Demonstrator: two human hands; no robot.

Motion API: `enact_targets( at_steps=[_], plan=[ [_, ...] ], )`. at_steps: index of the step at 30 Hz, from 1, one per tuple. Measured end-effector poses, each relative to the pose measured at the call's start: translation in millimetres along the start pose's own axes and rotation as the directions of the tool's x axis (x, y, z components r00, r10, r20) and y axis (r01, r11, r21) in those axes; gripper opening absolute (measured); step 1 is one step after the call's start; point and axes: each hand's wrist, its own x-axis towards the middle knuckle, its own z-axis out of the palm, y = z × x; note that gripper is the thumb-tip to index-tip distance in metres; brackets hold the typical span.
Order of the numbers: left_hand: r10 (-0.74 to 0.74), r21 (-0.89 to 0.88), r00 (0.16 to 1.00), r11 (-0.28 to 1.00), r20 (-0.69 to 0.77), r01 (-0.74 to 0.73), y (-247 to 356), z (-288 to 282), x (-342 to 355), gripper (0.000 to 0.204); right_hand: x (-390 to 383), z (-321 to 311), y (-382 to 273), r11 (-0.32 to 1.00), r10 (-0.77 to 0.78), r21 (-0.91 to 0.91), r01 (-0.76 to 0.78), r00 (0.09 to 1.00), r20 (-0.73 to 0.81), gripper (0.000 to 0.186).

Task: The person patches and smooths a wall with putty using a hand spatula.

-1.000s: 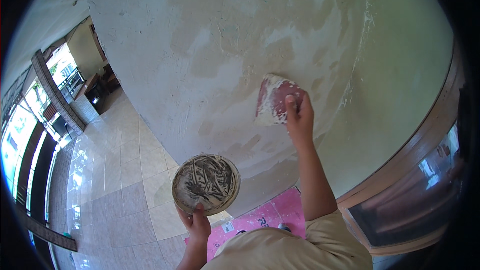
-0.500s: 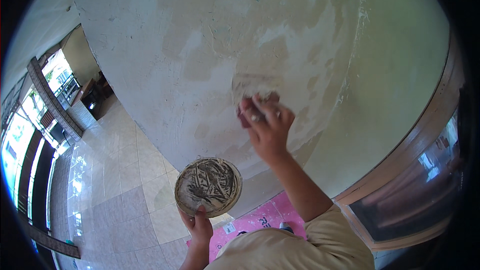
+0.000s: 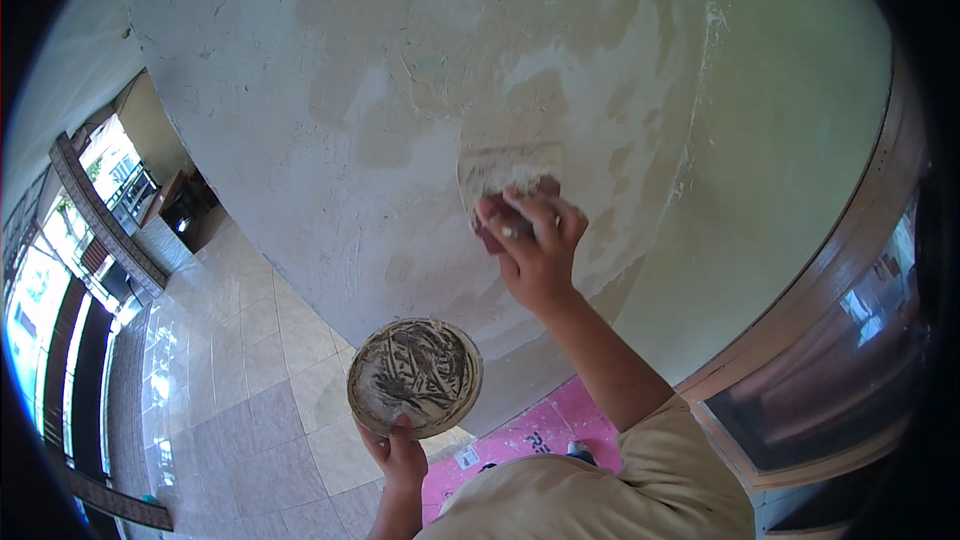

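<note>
My right hand (image 3: 540, 245) is closed round the dark red handle of a wide putty knife (image 3: 512, 170). Its pale, smeared blade lies against the wall (image 3: 330, 170), which has uneven beige and whitish patches of filler. Lower down and to the left, my left hand (image 3: 402, 452) grips the near rim of a round, shallow dish (image 3: 415, 380), thumb on top and fingers underneath. Grey-beige paste streaks the dark inside of that dish and coats its rim.
Pink sheeting (image 3: 545, 430) covers the floor by my feet. Glossy tiles (image 3: 240, 370) stretch away at left toward a brick-edged opening and dark furniture (image 3: 185, 208). On the right, a wooden-framed window (image 3: 820, 390) adjoins the greenish wall section (image 3: 790, 160).
The view has shifted slightly. More of the putty knife's blade shows above my right fingers, still against the wall. The dish stays in my left hand at nearly the same place.
</note>
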Motion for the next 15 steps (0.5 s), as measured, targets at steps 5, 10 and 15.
enact_targets(
  at_steps=[5,10,15],
  plan=[
    [-0.015,-0.029,0.999,0.999,-0.046,0.013,-1.0,0.8,-0.4,0.055,-49.5,-5.7,0.7,0.994,-0.042,0.100,0.033,0.995,0.086,0.040],
    [-0.007,-0.011,0.999,1.000,-0.041,0.007,0.6,0.8,1.1,0.055,-2.8,-26.0,0.0,0.996,-0.032,0.084,0.037,0.998,-0.058,0.036],
    [-0.007,0.006,1.000,1.000,-0.002,0.007,-1.0,-0.3,3.3,0.055,2.5,6.1,3.3,0.999,-0.048,-0.009,0.048,0.998,-0.032,0.038]
  ],
)
